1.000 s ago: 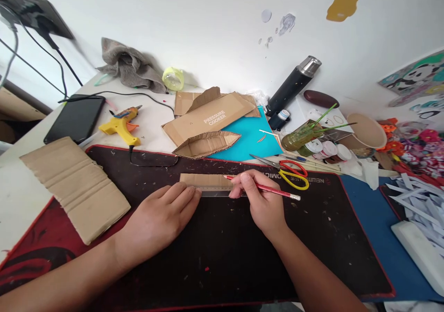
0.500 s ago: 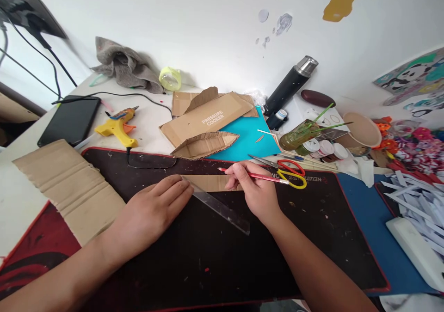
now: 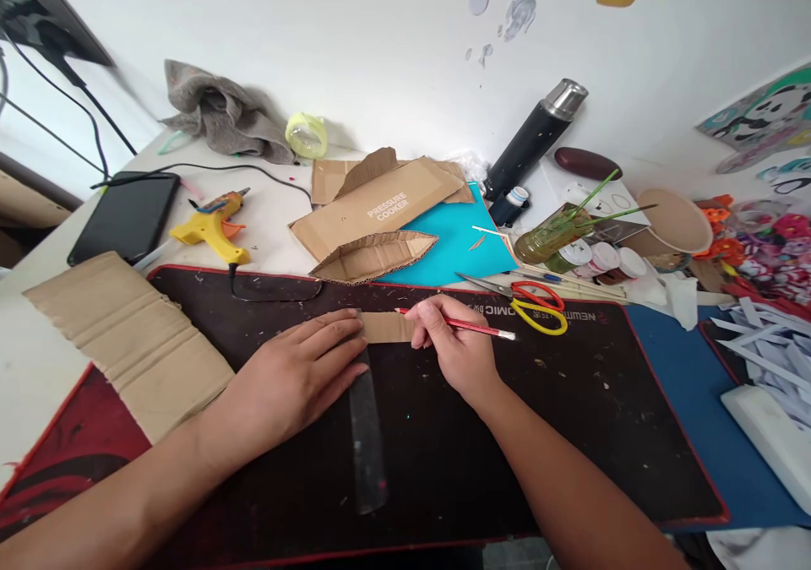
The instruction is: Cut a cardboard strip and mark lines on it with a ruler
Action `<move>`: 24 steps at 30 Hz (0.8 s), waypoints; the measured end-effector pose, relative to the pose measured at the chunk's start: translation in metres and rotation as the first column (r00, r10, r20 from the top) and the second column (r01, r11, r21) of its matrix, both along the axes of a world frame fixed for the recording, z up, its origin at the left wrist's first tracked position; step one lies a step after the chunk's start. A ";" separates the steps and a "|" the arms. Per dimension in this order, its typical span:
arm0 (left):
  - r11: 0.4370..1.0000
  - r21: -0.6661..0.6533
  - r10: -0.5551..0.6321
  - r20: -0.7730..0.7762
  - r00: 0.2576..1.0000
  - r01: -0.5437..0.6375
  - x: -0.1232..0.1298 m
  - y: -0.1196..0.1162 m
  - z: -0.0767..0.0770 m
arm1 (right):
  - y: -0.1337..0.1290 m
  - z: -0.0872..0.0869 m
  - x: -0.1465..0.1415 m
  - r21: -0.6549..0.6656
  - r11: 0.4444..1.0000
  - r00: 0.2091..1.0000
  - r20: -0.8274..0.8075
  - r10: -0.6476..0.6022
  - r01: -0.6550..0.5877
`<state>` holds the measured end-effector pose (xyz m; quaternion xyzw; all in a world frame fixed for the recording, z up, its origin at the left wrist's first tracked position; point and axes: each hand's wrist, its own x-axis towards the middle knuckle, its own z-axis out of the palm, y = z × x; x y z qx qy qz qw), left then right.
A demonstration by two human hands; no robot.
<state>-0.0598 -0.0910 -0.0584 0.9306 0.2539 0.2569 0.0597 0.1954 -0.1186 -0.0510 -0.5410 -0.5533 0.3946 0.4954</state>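
Note:
A narrow cardboard strip [image 3: 388, 327] lies across the black mat between my hands. My left hand [image 3: 304, 371] rests flat over its left part, fingers extended, pressing the top end of a clear ruler [image 3: 368, 452]. The ruler points down toward the mat's front edge, crosswise to the strip. In my right hand [image 3: 457, 346] is a red pencil [image 3: 478, 327], pinched between thumb and fingers, its tip just above or on the strip's upper edge. The strip's left end is hidden under my left hand.
Scissors [image 3: 538, 306] lie beyond my right hand. A boat-shaped cardboard piece [image 3: 373, 257], a yellow glue gun [image 3: 212, 230] and a black flask [image 3: 529, 148] are at the back. Corrugated cardboard [image 3: 130, 342] lies left, near my left forearm.
The ruler has swung from a slant toward the lower right to nearly upright in view. My left hand has shifted slightly right, covering the ruler's top. Less of the strip shows at its right.

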 end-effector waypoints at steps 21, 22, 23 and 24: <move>1.000 0.013 0.021 -0.016 1.000 -0.021 0.003 0.003 -0.001 | 0.024 0.010 -0.020 -0.068 0.997 0.980 -0.195 0.033 -0.047; 1.000 0.027 0.011 -0.017 1.000 -0.011 0.003 0.002 0.000 | 0.025 0.008 -0.022 -0.061 0.997 0.978 -0.207 0.039 -0.052; 0.999 0.039 0.002 -0.021 1.000 -0.001 0.004 0.002 0.002 | 0.026 0.006 -0.024 -0.055 0.997 0.976 -0.213 0.040 -0.053; 0.999 0.051 -0.007 -0.025 1.000 0.008 0.004 0.001 0.003 | 0.027 0.003 -0.025 -0.051 0.997 0.976 -0.213 0.041 -0.053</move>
